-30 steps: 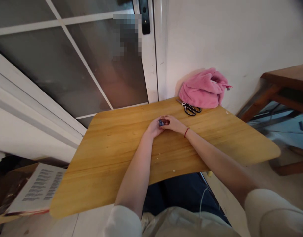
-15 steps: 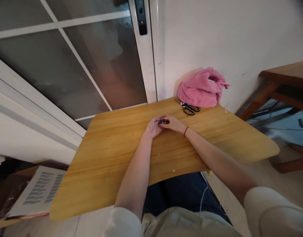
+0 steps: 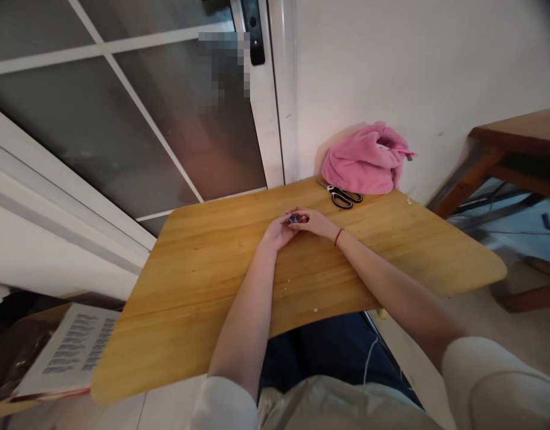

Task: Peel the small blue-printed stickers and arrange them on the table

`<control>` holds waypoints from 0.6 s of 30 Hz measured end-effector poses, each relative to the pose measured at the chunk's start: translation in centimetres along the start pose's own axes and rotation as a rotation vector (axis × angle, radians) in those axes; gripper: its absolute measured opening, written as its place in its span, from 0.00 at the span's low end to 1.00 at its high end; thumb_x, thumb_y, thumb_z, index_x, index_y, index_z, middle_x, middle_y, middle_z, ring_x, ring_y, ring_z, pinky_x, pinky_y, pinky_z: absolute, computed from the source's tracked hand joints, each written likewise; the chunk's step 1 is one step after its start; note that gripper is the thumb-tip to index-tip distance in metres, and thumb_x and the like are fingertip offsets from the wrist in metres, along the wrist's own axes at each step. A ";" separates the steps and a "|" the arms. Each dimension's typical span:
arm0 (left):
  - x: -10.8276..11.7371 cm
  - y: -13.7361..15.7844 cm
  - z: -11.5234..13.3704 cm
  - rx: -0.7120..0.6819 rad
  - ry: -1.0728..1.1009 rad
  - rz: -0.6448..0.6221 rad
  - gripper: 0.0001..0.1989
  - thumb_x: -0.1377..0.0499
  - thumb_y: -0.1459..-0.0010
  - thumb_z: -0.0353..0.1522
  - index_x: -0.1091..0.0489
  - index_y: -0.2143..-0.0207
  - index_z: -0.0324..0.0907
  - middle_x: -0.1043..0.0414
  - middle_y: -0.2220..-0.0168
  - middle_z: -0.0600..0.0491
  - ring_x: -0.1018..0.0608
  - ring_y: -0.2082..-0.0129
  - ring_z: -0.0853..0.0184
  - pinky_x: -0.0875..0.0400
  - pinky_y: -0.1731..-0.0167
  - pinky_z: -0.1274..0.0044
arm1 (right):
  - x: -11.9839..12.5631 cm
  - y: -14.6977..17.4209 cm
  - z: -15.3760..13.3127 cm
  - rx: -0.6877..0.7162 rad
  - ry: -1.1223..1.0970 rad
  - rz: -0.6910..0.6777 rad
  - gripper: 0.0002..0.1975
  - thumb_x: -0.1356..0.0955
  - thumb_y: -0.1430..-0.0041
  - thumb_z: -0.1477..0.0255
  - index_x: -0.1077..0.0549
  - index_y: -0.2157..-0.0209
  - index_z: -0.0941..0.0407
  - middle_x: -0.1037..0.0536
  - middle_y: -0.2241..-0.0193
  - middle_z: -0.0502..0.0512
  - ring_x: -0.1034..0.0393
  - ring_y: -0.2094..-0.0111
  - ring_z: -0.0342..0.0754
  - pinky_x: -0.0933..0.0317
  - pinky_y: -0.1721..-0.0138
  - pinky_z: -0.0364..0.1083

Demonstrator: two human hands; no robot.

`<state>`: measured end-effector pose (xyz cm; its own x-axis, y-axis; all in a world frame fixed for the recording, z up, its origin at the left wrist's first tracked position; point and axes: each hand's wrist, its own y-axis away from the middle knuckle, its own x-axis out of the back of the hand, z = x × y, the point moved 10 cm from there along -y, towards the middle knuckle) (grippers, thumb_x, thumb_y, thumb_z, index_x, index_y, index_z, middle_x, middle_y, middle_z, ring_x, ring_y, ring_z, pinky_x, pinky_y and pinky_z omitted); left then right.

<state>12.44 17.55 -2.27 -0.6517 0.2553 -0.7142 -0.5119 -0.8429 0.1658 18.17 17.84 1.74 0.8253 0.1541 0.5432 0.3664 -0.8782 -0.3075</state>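
Note:
Over the middle of the wooden table [image 3: 203,263], my two hands meet around a small dark blue object [image 3: 293,219]. Its kind is too small to make out, and fingers cover much of it. My left hand [image 3: 278,232] is closed about its left side, palm turned inward. From the right, my right hand [image 3: 315,223] pinches at the same object with bent fingers; a red string bracelet [image 3: 338,237] circles that wrist. Black-handled scissors [image 3: 341,196] lie beyond the right hand, close to a pink plush cloth bundle [image 3: 364,160].
Small white crumbs [image 3: 315,310] lie by the table's near edge. A glazed door [image 3: 167,119] and a white wall [image 3: 413,65] stand behind the table. A box with a printed sheet [image 3: 71,346] is at lower left, and a brown wooden table [image 3: 516,134] at right.
The fingers of both hands have shifted slightly around the small blue object, which is turned a little. Scissors and pink bundle stay in place.

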 end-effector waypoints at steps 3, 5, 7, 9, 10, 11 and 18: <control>0.3 0.0 0.1 -0.011 -0.023 0.022 0.16 0.53 0.41 0.23 0.34 0.53 0.36 0.28 0.67 0.47 0.24 0.69 0.69 0.32 0.70 0.80 | -0.1 0.0 -0.3 0.024 0.052 -0.019 0.20 0.30 0.51 0.61 0.25 0.58 0.57 0.24 0.60 0.55 0.31 0.62 0.46 0.39 0.59 0.45; 0.6 -0.1 0.2 -0.026 -0.038 0.041 0.15 0.52 0.42 0.22 0.34 0.53 0.37 0.29 0.68 0.49 0.25 0.70 0.71 0.33 0.70 0.80 | -0.2 0.0 -0.4 0.035 0.110 -0.022 0.18 0.30 0.50 0.60 0.24 0.61 0.57 0.24 0.64 0.54 0.32 0.64 0.46 0.40 0.61 0.45; 0.9 -0.2 0.4 -0.047 -0.056 0.058 0.16 0.51 0.43 0.20 0.34 0.54 0.38 0.29 0.69 0.50 0.26 0.72 0.72 0.33 0.70 0.80 | -0.3 0.0 -0.4 0.040 0.176 -0.015 0.17 0.31 0.49 0.59 0.23 0.64 0.57 0.25 0.69 0.53 0.34 0.67 0.46 0.40 0.61 0.46; 1.1 -0.3 0.5 -0.072 -0.073 0.074 0.16 0.51 0.44 0.19 0.34 0.55 0.38 0.30 0.70 0.52 0.27 0.73 0.73 0.34 0.69 0.80 | -0.4 0.1 -0.4 0.042 0.241 0.006 0.17 0.33 0.47 0.58 0.23 0.65 0.57 0.25 0.69 0.54 0.34 0.66 0.47 0.41 0.58 0.48; 1.2 -0.3 0.6 -0.086 -0.081 0.084 0.16 0.51 0.45 0.19 0.34 0.56 0.39 0.31 0.71 0.53 0.28 0.74 0.73 0.34 0.68 0.80 | -0.4 0.2 -0.4 0.042 0.271 0.022 0.16 0.33 0.46 0.59 0.24 0.64 0.57 0.25 0.67 0.55 0.34 0.63 0.49 0.42 0.56 0.50; 1.2 -0.4 0.7 -0.102 -0.088 0.096 0.16 0.51 0.45 0.19 0.34 0.57 0.39 0.31 0.72 0.54 0.29 0.75 0.74 0.35 0.68 0.80 | -0.4 0.2 -0.4 0.041 0.300 0.041 0.16 0.33 0.45 0.59 0.24 0.62 0.56 0.25 0.63 0.57 0.35 0.60 0.50 0.43 0.53 0.51; 1.7 -0.8 1.4 -0.255 -0.122 0.222 0.14 0.53 0.44 0.20 0.36 0.59 0.40 0.36 0.77 0.59 0.32 0.77 0.76 0.37 0.66 0.81 | 0.3 0.7 -1.0 0.042 0.417 0.171 0.15 0.34 0.45 0.64 0.25 0.57 0.55 0.33 0.48 0.61 0.41 0.46 0.55 0.49 0.45 0.56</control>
<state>10.98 19.27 -2.67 -0.8010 0.0947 -0.5911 -0.2045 -0.9713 0.1215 18.24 16.78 2.43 0.6351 -0.1942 0.7476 0.2642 -0.8548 -0.4466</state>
